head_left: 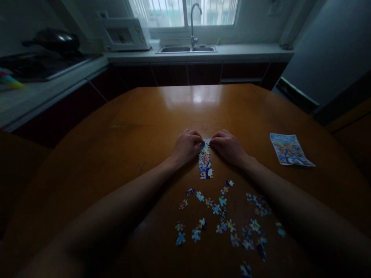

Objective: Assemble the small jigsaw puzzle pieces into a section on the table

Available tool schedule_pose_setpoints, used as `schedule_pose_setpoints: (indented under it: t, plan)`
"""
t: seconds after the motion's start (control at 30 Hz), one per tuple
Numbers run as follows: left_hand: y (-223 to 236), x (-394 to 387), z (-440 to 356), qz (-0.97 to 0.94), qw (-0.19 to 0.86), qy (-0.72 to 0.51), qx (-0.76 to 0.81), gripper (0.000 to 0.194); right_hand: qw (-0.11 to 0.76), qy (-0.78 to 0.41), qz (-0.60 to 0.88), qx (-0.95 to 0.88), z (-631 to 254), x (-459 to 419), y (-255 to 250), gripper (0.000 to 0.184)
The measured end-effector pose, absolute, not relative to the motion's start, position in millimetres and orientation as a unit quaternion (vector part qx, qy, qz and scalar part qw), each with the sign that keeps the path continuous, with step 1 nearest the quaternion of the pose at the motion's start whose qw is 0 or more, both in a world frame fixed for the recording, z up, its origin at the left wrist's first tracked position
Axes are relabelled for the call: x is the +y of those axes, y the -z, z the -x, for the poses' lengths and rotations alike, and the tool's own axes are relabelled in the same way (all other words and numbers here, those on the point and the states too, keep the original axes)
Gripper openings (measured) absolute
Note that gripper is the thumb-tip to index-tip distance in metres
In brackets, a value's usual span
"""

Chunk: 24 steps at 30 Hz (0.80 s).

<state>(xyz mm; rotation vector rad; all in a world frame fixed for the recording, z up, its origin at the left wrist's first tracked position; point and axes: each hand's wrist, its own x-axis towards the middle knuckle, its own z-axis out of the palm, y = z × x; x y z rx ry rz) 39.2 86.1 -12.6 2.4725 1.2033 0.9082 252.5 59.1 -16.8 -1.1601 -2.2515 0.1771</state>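
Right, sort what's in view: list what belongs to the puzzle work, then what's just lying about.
Puzzle work:
- joined puzzle strip, with the left hand and right hand at its far end
- loose pieces on the table
- printed sheet, probably the reference picture

Lying about:
- microwave
- dark pan
- sink and tap

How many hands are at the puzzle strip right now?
2: the left hand is at the upper left edge of the partly assembled jigsaw puzzle, and the right hand is at its upper right edge. Neither is hidden, though some fingertips are unclear.
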Motion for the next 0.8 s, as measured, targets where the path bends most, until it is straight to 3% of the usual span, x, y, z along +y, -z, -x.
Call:
schedule_pose_setpoints:
  t: [0.3, 0.5, 0.8]
  plan:
    - [13.2, 86.4, -38.7, -0.849, 0.118, -0.307, 0.413, 0.029, 0.29, -0.065, 0.431, -0.852, -252.0, 56.8, 13.5, 0.021]
    - [14.7, 85.7, -38.9, -0.848, 0.111, -0.33, 0.399, 0.033, 0.355, -0.074, 0.491, -0.792, -256.7, 55.1, 11.5, 0.018]
    - [14.6, 82.7, -38.5, -0.869, 0.104, -0.302, 0.379, 0.03, 0.315, -0.106, 0.467, -0.819, -260.8, 50.2, 13.8, 0.022]
